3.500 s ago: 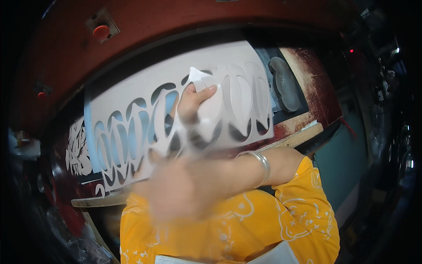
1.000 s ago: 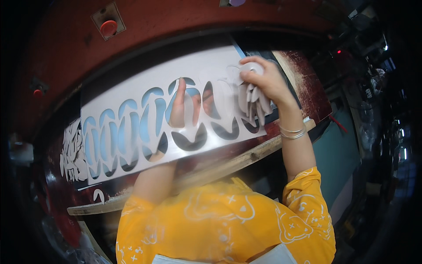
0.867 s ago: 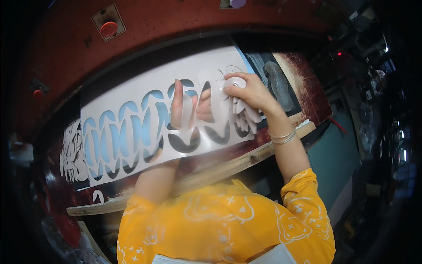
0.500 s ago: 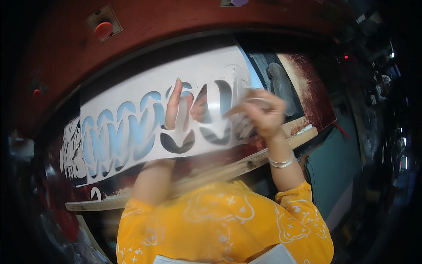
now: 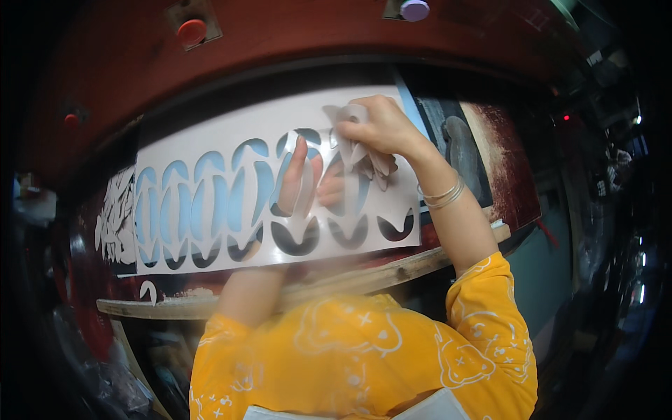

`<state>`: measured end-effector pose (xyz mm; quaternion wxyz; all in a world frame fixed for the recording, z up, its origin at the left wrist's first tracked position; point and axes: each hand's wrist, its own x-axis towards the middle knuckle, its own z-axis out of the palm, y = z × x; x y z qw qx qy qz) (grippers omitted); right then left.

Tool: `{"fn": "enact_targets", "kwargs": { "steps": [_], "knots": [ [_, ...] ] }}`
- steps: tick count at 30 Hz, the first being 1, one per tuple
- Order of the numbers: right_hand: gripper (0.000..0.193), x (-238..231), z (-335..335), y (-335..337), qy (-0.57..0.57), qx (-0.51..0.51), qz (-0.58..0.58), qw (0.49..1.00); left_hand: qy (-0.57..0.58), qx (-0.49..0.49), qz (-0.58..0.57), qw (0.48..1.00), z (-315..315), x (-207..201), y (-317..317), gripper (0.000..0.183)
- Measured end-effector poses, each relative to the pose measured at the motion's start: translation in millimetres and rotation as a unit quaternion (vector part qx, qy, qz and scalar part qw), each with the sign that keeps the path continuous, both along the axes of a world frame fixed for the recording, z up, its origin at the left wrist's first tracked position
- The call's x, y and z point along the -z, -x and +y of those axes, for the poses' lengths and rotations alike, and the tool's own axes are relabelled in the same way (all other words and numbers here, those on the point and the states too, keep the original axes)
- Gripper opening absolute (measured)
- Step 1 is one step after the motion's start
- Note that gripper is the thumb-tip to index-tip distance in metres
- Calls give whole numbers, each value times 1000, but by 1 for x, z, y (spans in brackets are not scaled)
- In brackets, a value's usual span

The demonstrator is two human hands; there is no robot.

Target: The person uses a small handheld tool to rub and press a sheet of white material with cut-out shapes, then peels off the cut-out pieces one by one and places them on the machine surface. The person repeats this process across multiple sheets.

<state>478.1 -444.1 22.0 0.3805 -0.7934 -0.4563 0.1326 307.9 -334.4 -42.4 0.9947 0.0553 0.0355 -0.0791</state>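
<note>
A large white sheet (image 5: 210, 140) with rows of curved cut-outs lies across the work surface, its near edge raised. My left hand (image 5: 297, 178) is partly beneath it, showing through the openings with the fingers stretched and apart; strips of the sheet cross over the palm and hide part of it. Over the sheet's right part, my right hand (image 5: 381, 126) is closed on a bunch of thin white cut pieces (image 5: 355, 133), some of which dangle below the fingers. A bracelet circles the right wrist.
White scraps (image 5: 119, 217) are heaped left of the sheet. One small curved scrap (image 5: 148, 291) lies by the wooden rail (image 5: 336, 283) along the front edge. Across the back runs a red machine beam (image 5: 294, 35) with a red button (image 5: 192, 33) and a purple button (image 5: 414, 10). At right is a dark insole-shaped piece (image 5: 460, 150).
My right hand has moved up and left, with a bunch of cut pieces now clearly visible in it. Under the sheet, my left hand stays in about the same place. The whole view has shifted slightly.
</note>
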Motion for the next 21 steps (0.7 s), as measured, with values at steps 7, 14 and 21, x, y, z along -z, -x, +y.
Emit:
{"fn": "enact_targets", "kwargs": {
  "steps": [7, 14, 21],
  "knots": [
    [30, -27, -8, -32, -389, 209, 450, 776, 149, 73, -184, 969, -1, 45, -11, 78],
    [30, -89, 198, 146, -90, -168, 467, 864, -144, 44, -50, 987, -49, 64, 16, 73],
    [51, -30, 377, 309, 125, -263, 308, 906, -190, 28, -66, 979, -44, 65, 35, 69]
  ]
}}
